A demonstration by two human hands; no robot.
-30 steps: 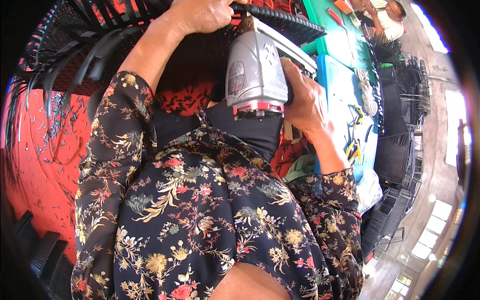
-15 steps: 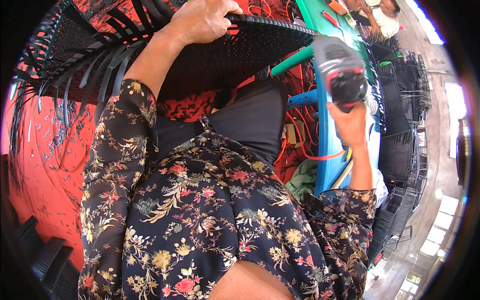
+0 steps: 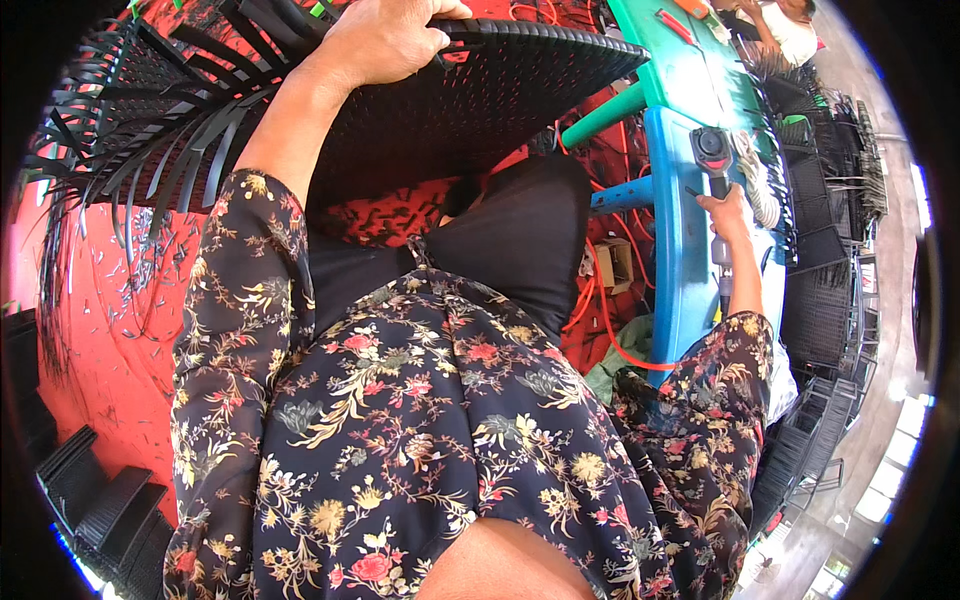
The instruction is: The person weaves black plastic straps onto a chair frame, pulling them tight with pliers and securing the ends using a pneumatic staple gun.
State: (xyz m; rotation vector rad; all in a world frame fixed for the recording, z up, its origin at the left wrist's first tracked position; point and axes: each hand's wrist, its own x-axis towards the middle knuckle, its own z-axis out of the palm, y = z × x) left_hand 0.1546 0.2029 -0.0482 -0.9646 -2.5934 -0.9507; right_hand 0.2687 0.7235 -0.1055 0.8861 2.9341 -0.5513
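Two bare hands are ours, set far apart. Our left hand is up at the top edge of the view, its fingers clenched over the thick rim of a black woven panel. This panel slants above our knees, one corner reaching toward the green tabletop; at its left, loose black strips hang and fan out past our forearm.

Our right hand is over the blue tabletop, its fingers curled about the handle of a nail gun, whose round black end with a red ring faces us; we cannot tell how firm that grasp is. A pale coil of rope lies just to the right of the nail gun.

An orange hose loops down beside the blue tabletop, near an open cardboard box and a green cloth. We see black scraps scattered over the red floor. Black woven furniture stands stacked beyond the tabletops at right, and a person in a white top is near the far end. We wear a dark floral blouse.
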